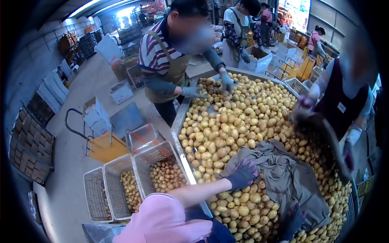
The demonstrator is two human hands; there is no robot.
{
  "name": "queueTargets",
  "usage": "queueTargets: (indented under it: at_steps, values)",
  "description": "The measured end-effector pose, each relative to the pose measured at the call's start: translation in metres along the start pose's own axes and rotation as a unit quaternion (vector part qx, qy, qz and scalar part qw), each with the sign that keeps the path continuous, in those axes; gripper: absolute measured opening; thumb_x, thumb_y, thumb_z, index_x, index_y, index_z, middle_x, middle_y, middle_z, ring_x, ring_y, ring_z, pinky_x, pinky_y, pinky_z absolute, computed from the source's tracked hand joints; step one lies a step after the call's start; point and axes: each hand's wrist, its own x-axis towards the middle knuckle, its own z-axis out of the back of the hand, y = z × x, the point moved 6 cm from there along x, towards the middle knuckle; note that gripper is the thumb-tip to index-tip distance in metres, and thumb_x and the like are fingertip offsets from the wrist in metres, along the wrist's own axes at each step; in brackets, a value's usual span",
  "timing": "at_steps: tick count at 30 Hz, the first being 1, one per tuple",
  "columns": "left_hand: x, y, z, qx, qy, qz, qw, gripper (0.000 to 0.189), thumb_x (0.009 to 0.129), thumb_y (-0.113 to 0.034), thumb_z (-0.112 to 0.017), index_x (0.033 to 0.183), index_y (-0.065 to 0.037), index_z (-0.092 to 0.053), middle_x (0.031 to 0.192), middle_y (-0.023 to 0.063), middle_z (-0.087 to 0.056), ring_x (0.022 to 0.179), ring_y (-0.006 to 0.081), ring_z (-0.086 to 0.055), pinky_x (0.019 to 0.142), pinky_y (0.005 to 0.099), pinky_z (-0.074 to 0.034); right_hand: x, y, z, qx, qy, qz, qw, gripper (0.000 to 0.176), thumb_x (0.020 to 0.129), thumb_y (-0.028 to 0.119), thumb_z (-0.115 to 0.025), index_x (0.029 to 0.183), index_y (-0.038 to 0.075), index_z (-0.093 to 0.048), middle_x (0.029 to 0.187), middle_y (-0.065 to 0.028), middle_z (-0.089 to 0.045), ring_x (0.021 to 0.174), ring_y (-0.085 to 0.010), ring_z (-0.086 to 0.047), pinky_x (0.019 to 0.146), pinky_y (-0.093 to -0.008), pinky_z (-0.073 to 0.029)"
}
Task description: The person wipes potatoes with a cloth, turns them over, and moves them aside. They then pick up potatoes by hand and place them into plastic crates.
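A crumpled grey cloth (291,174) lies over a heap of potatoes (227,129) on a large metal-edged sorting table (178,121). My left hand (242,175), in a dark glove with pink fingertips, rests on the cloth's left part with its fingers apart. Close to the bottom edge, my right hand (293,222) wears a matching glove and touches the lower part of the cloth. Its fingers look spread, though the hand is in shadow. Bare potatoes show between and below my hands.
Across the table, a co-worker in grey gloves (194,92) handles potatoes. At right, another co-worker tilts a dark container (324,137) over the heap. Plastic crates (135,170) holding potatoes stand left of the table, near a yellow crate (101,148). Other people work behind.
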Motion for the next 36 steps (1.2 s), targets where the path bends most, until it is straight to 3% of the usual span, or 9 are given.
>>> queueTargets:
  at_steps: [7, 11, 17, 20, 22, 27, 31, 33, 36]
  values:
    - [-0.014, 0.001, -0.008, 0.024, -0.004, -0.017, 1.0, 0.042, 0.091, -0.036, -0.044, 0.126, -0.013, -0.051, 0.143, 0.0136, -0.036, 0.138, 0.0336, -0.023, 0.112, 0.0552, -0.008, -0.035, 0.019, 0.026, -0.096, -0.195, 0.088, 0.972, 0.053, 0.082, 0.022, -0.058, 0.131, 0.007, -0.045, 0.112, -0.0187, -0.055, 0.108, -0.0345, -0.052, 0.103, -0.0538, -0.031]
    - [-0.016, 0.001, -0.018, 0.022, -0.005, 0.002, 1.0, 0.043, 0.092, -0.035, -0.042, 0.128, -0.012, -0.05, 0.143, 0.0131, -0.038, 0.138, 0.0332, -0.023, 0.111, 0.0567, -0.007, -0.049, 0.067, 0.062, -0.192, -0.077, 0.054, 0.977, 0.062, 0.089, 0.043, -0.049, 0.14, 0.011, -0.036, 0.139, -0.0196, -0.041, 0.126, -0.0358, -0.04, 0.101, -0.0458, -0.034]
    - [-0.015, -0.002, -0.021, 0.039, -0.006, 0.021, 0.999, 0.048, 0.091, -0.031, -0.042, 0.134, -0.011, -0.043, 0.143, 0.0127, -0.037, 0.138, 0.034, -0.02, 0.111, 0.0577, -0.005, -0.043, 0.092, 0.097, -0.139, -0.171, -0.009, 0.975, 0.035, 0.08, 0.018, -0.058, 0.112, 0.005, -0.057, 0.104, -0.0161, -0.057, 0.102, -0.034, -0.054, 0.09, -0.0496, -0.042]
    - [-0.014, 0.0, -0.017, 0.032, -0.001, 0.014, 0.999, 0.05, 0.091, -0.033, -0.041, 0.135, -0.01, -0.042, 0.145, 0.0133, -0.035, 0.139, 0.0352, -0.018, 0.111, 0.0578, -0.004, -0.017, -0.02, 0.007, -0.075, 0.085, -0.054, 0.992, 0.031, 0.081, 0.013, -0.056, 0.11, 0.005, -0.057, 0.098, -0.0145, -0.058, 0.095, -0.0315, -0.057, 0.085, -0.0425, -0.045]
    - [-0.02, -0.004, -0.008, 0.021, 0.016, 0.006, 1.0, 0.052, 0.091, -0.036, -0.041, 0.135, -0.009, -0.042, 0.145, 0.0135, -0.034, 0.139, 0.0361, -0.017, 0.111, 0.0579, -0.003, -0.026, -0.044, 0.021, -0.03, -0.2, 0.009, 0.979, 0.033, 0.082, 0.005, -0.053, 0.115, 0.005, -0.055, 0.099, -0.0143, -0.059, 0.092, -0.0309, -0.059, 0.082, -0.038, -0.046]
    - [-0.02, -0.019, 0.003, -0.02, 0.037, 0.02, 0.999, 0.078, 0.084, -0.061, -0.043, 0.135, -0.002, -0.04, 0.146, 0.0169, -0.029, 0.139, 0.0402, -0.014, 0.111, 0.0575, -0.001, 0.001, -0.145, 0.049, -0.025, -0.293, 0.065, 0.954, 0.036, 0.088, 0.005, -0.049, 0.125, 0.005, -0.052, 0.11, -0.0158, -0.059, 0.102, -0.0285, -0.057, 0.089, -0.0352, -0.044]
    - [-0.021, -0.041, 0.019, -0.092, 0.059, 0.019, 0.994, 0.091, 0.076, -0.065, -0.052, 0.142, -0.006, -0.028, 0.145, 0.0207, -0.029, 0.138, 0.0427, -0.014, 0.111, 0.057, -0.003, 0.021, -0.284, 0.078, 0.599, -0.205, -0.075, 0.77, 0.045, 0.09, 0.024, -0.051, 0.132, 0.008, -0.046, 0.134, -0.017, -0.046, 0.126, -0.0309, -0.041, 0.107, -0.0382, -0.03]
    - [-0.016, -0.054, 0.021, -0.078, 0.055, -0.016, 0.995, 0.091, 0.076, -0.063, -0.054, 0.144, -0.01, -0.025, 0.145, 0.0212, -0.028, 0.137, 0.0436, -0.015, 0.111, 0.0567, -0.004, 0.013, -0.235, 0.172, 0.29, -0.314, -0.036, 0.903, 0.036, 0.089, 0.024, -0.052, 0.119, 0.004, -0.053, 0.119, -0.0158, -0.053, 0.111, -0.0296, -0.048, 0.097, -0.0382, -0.037]
    - [-0.004, -0.069, 0.018, -0.077, 0.011, -0.061, 0.995, 0.086, 0.078, -0.052, -0.059, 0.146, -0.018, -0.02, 0.146, 0.0222, -0.027, 0.136, 0.0455, -0.019, 0.111, 0.0561, -0.005, -0.016, -0.101, 0.304, -0.138, -0.446, -0.068, 0.882, 0.029, 0.088, 0.023, -0.053, 0.101, -0.001, -0.064, 0.096, -0.0141, -0.063, 0.087, -0.0277, -0.059, 0.08, -0.0382, -0.047]
